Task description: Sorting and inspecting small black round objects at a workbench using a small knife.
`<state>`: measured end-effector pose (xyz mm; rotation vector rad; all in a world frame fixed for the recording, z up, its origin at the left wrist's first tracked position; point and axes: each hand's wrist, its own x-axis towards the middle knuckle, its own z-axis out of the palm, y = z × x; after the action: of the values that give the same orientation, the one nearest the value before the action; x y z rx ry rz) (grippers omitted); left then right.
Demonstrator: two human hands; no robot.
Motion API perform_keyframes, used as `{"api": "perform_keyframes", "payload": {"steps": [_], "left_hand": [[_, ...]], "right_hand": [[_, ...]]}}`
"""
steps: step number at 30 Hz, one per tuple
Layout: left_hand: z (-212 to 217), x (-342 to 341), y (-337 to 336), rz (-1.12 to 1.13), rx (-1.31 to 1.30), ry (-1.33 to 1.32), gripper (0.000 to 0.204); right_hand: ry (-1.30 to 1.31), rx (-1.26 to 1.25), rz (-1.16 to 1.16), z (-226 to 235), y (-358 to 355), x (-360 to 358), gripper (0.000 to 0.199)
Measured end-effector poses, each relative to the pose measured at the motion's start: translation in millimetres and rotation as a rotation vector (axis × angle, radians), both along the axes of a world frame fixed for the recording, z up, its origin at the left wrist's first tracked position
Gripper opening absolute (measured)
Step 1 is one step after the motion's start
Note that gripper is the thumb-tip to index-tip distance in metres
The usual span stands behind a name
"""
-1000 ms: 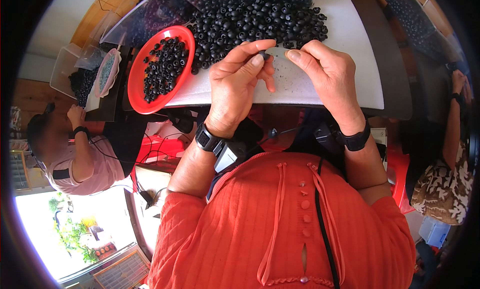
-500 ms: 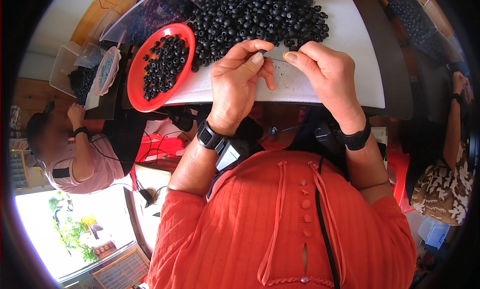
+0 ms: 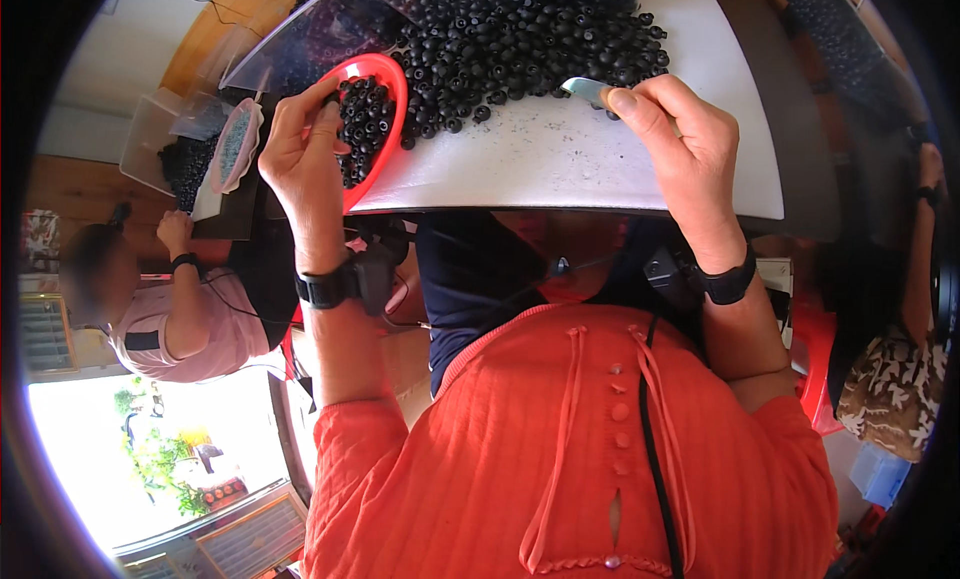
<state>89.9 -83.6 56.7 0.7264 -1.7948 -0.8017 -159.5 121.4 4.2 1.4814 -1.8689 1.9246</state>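
Observation:
In my right hand [image 3: 685, 129] a small knife [image 3: 586, 90] is pinched between thumb and fingers, its pale blade pointing left over the white tabletop. My left hand [image 3: 305, 154] is over the left side of a red plate [image 3: 402, 104]. Its thumb and forefinger come together on what looks like a small black part [image 3: 332, 98], partly hidden by the fingertips. Small round black parts with holes [image 3: 366, 124] lie in the plate. Beyond my hands spreads a large heap of the same black parts [image 3: 530, 44].
The white work surface [image 3: 520, 169] carries dark specks of scrap. A clear plastic sheet [image 3: 300, 39] stands behind the plate. At left, a co-worker [image 3: 165, 314] sits near a pink-rimmed dish [image 3: 238, 144] and more black parts. Another person's arm [image 3: 925, 219] shows at far right.
My left hand has moved left with the black part, from beside the knife to the red plate. My right hand has shifted slightly right, and the knife blade now shows plainly.

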Motion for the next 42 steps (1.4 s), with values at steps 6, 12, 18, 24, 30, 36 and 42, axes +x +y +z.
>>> {"api": "perform_keyframes", "payload": {"steps": [6, 12, 18, 24, 30, 36, 42], "left_hand": [[-16, -24, 14, 0.038, -0.668, -0.418, 0.021], [-31, -65, 36, -0.133, -0.838, -0.579, 0.018], [-33, -75, 25, -0.096, -1.035, -0.774, 0.017], [-30, -76, 41, -0.195, -0.875, -0.632, 0.021], [-42, -77, 69, -0.257, -0.688, -0.644, 0.021], [-42, -74, 54, -0.347, -0.631, -0.526, 0.019], [-39, -71, 63, -0.604, 0.57, 0.064, 0.021]], "right_hand": [[0.003, -0.016, 0.008, -3, 1, -2, 0.033], [-0.007, -0.005, 0.008, -1, 3, 0, 0.032], [0.021, -0.047, 0.008, -2, -1, 1, 0.027], [0.032, -0.047, 0.009, -1, 0, 0, 0.026], [0.027, -0.014, -0.009, -1, 0, 1, 0.026], [0.105, 0.068, -0.032, 1, 0, 3, 0.03], [0.109, 0.119, -0.004, 0, 1, 3, 0.03]]}}
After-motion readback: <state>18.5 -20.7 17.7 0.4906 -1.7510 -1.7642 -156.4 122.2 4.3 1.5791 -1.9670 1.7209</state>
